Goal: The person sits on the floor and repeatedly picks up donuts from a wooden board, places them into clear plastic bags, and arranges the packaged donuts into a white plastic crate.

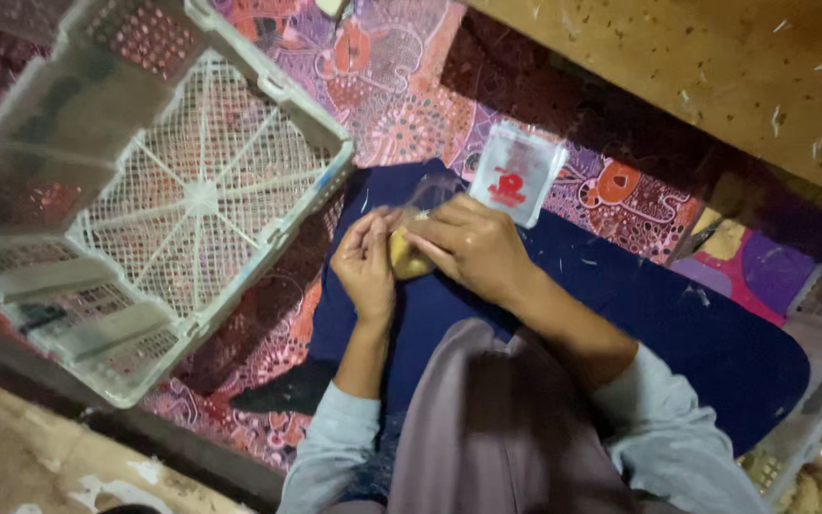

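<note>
**Two hands closed on a yellow piece over dark blue cloth**

From left: an empty white mesh crate (192,200) on patterned fabric (401,105). Left hand (365,266) and right hand (473,249) meet, fingers clamped together around a yellow piece (405,262) within a clear bag (430,193). Just beyond, a clear printed pouch (518,173) lies on the blue cloth (639,305).

white crate (268,86) blocks left, blue cloth (677,314) open right

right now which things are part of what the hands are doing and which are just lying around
In use:
left hand
right hand
small yellowish food piece held between both hands
thin clear plastic bag at the fingertips

Lying about:
clear packet with red print
white mesh plastic crate
dark blue cloth
patterned purple mat
</note>
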